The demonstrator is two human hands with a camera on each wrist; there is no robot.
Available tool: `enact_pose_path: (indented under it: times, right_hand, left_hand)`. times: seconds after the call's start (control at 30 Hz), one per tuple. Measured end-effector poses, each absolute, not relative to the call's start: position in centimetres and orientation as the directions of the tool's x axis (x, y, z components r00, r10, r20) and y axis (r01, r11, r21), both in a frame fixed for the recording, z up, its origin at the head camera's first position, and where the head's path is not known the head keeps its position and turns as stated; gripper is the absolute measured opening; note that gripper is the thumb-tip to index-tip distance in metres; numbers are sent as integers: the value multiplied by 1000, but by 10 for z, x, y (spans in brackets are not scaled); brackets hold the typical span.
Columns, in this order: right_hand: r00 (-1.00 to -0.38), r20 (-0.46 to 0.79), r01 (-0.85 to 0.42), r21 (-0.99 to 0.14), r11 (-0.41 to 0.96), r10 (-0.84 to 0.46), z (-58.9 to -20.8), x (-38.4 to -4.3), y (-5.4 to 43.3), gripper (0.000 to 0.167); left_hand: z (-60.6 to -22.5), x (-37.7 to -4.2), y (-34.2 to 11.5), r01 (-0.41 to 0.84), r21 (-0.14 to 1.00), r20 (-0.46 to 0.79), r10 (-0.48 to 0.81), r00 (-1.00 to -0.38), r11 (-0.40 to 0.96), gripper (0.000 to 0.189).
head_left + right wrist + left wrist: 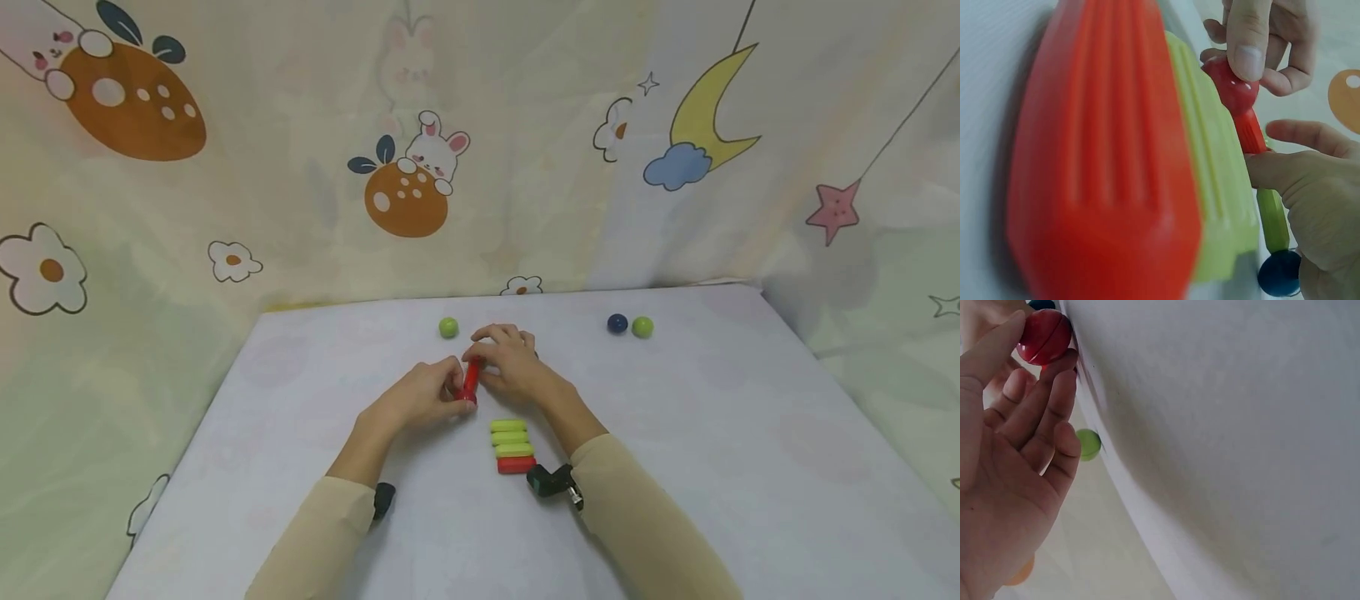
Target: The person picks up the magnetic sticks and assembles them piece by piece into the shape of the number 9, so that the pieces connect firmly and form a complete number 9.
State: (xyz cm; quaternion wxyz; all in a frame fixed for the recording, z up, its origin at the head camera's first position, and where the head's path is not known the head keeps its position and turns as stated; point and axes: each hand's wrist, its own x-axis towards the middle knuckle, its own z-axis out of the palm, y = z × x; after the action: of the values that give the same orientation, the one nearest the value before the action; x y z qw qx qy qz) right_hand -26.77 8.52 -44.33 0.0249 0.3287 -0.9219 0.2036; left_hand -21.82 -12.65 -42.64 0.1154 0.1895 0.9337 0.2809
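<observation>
My left hand (427,392) pinches a glossy red ball (1046,339) between thumb and fingers. From that ball a short red ribbed rod (1250,131) runs away to my right hand (513,362). The right thumb and index finger hold the rod near its far end, the thumb tip overlapping it in the right wrist view. Past the thumb, a yellow-green rod (1272,219) leads to a dark blue ball (1280,273) beside the right palm. In the head view the right hand mostly hides this green rod and blue ball.
Several yellow-green rods (510,437) lie side by side with one red rod (516,465) nearer the person. At the back sit a green ball (448,327), a navy ball (617,323) and another green ball (642,327). A patterned cloth (300,208) hangs behind the white table (675,467).
</observation>
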Motion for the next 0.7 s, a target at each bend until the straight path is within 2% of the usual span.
enact_pose_path:
  times: [0.3, 0.43, 0.57, 0.7]
  right_hand:
    - [-886, 169, -462, -407, 788, -432, -445, -271, 115, 54]
    - [-924, 109, -374, -470, 800, -367, -452, -272, 135, 61]
    - [-923, 37, -335, -567, 752, -383, -459, -269, 149, 58]
    - [-918, 10, -322, -599, 733, -395, -461, -267, 152, 49]
  left_hand:
    - [-425, -218, -126, 263, 564, -152, 412, -898, 783, 33]
    - [-424, -219, -127, 250, 572, -185, 420, -889, 781, 34]
    - [-425, -220, -128, 244, 570, -203, 423, -883, 784, 35]
    - [-428, -221, -129, 243, 583, -193, 423, -885, 776, 35]
